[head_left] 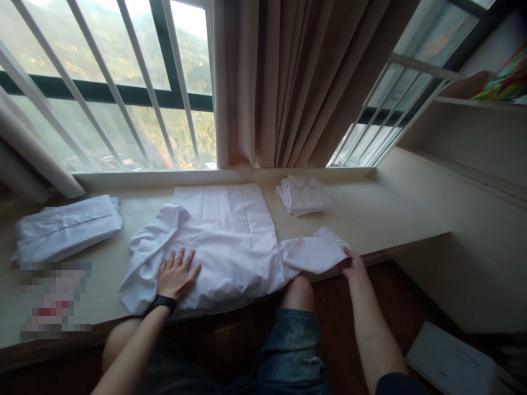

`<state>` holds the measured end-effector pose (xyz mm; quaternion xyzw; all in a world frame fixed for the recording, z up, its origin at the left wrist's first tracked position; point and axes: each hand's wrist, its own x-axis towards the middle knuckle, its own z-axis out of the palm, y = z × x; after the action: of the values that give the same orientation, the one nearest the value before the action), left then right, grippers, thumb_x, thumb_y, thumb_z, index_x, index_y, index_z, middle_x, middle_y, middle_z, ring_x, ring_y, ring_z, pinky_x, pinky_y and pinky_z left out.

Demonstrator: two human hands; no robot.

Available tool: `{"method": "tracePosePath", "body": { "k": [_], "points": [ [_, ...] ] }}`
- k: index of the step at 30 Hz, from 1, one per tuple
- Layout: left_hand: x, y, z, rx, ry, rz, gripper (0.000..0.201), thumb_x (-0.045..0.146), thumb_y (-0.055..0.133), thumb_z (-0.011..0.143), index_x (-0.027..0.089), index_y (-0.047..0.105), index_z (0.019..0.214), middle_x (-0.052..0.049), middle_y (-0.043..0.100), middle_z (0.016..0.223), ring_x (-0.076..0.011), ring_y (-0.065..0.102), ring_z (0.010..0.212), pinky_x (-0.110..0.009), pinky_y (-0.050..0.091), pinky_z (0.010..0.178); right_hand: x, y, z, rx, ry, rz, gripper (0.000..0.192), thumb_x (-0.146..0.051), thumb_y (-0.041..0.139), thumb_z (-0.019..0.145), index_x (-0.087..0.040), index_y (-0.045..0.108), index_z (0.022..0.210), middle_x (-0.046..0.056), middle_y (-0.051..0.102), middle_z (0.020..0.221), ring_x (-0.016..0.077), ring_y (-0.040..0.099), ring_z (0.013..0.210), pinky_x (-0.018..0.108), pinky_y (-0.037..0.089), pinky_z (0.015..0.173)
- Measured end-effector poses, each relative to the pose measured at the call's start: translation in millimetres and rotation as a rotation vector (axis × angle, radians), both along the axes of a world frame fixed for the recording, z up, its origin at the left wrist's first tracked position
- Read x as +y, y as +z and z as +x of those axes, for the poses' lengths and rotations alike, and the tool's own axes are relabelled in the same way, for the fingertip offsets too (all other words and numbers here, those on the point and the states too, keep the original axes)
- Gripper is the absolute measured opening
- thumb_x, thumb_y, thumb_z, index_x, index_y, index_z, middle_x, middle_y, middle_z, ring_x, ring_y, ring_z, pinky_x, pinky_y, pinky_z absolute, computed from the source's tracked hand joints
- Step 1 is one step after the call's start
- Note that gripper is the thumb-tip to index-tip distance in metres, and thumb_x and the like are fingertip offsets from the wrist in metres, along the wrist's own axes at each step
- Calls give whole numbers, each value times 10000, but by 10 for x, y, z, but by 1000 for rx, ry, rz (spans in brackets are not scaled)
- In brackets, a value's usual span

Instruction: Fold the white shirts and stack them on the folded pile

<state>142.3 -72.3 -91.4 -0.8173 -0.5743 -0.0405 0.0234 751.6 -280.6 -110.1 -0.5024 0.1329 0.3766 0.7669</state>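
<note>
A white long-sleeved shirt (230, 236) is spread over the window-sill bench (354, 211) in front of me, its near edge reaching the bench's front. My left hand (178, 276), with a dark band on the wrist, lies flat on the shirt's left part, fingers spread. Off to the right, my right hand (351, 264) pinches the end of the shirt's right sleeve (313, 253), which stretches sideways from the body. Part of that hand's fingers is hidden by the cloth. The left sleeve (154, 236) lies bunched beside my left hand.
Folded white garments (69, 227) lie at the left, and a smaller folded white stack (304, 195) sits at the back right. A blurred-out item (55, 300) is at the front left. Curtains (304, 82) and barred windows stand behind; a pale box (450, 359) rests low right.
</note>
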Motion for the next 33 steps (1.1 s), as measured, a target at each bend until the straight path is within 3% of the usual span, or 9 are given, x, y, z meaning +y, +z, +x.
{"method": "tracePosePath", "body": {
  "k": [6,12,15,17,20,24,27,30,33],
  "points": [
    [0,-14,-6,-11,-1,4,650,583,377,963,301,421,1548,-73,339,1636,-361,277,1499,-523,201,1176,85,98,-19,-57,72,10,267,-114,520,890,-172,663,1109,51,771,955,189,748,812,364,651,767],
    [-2,-34,-20,-14,-12,37,636,578,382,965,291,455,1528,-81,378,1615,-356,298,1487,-517,218,1169,72,216,-238,-121,290,54,274,-145,538,918,-190,672,1152,65,764,1086,190,743,922,361,639,821],
    [-5,-46,-27,-22,-13,56,624,567,389,965,291,468,1519,-83,395,1605,-353,311,1479,-521,213,1173,75,236,-234,-132,182,3,253,-176,497,943,-199,677,1120,46,772,1018,178,740,870,373,627,855],
    [-10,-49,-30,-34,-8,68,614,552,395,965,284,481,1511,-85,407,1598,-352,320,1472,-521,199,1182,73,293,-195,-165,81,50,262,-198,459,956,-203,680,1096,36,771,1006,170,735,877,376,610,903],
    [-16,-44,-29,-62,1,68,604,531,408,960,267,505,1494,-86,415,1592,-355,327,1465,-522,179,1194,58,524,-164,-233,-11,193,272,-237,457,952,-210,688,1091,29,764,1044,180,726,923,420,580,969],
    [-21,-37,-20,-92,5,56,588,501,424,955,268,514,1488,-84,419,1590,-358,322,1465,-528,166,1200,70,1031,-261,-321,-52,377,289,-286,477,948,-213,695,1125,35,749,1111,210,705,1025,479,559,998],
    [-21,-38,-19,-102,3,50,586,494,426,955,273,510,1491,-82,419,1590,-355,320,1467,-527,163,1202,176,1323,-379,-418,-85,489,300,-307,472,963,-237,686,1161,19,739,1141,206,683,1095,456,561,1002],
    [-18,-38,-28,-97,-3,52,585,494,414,959,271,510,1491,-85,417,1591,-352,323,1466,-522,164,1202,355,1401,-431,-398,-15,439,314,-350,422,1004,-245,683,1144,27,748,1101,199,691,1069,421,580,972],
    [-18,-35,-38,-71,-11,54,601,512,414,956,272,495,1501,-85,407,1597,-354,315,1471,-519,164,1200,510,1375,-361,-250,112,219,343,-355,363,1038,-229,678,1091,45,763,980,196,715,945,398,606,899]
  ]
}}
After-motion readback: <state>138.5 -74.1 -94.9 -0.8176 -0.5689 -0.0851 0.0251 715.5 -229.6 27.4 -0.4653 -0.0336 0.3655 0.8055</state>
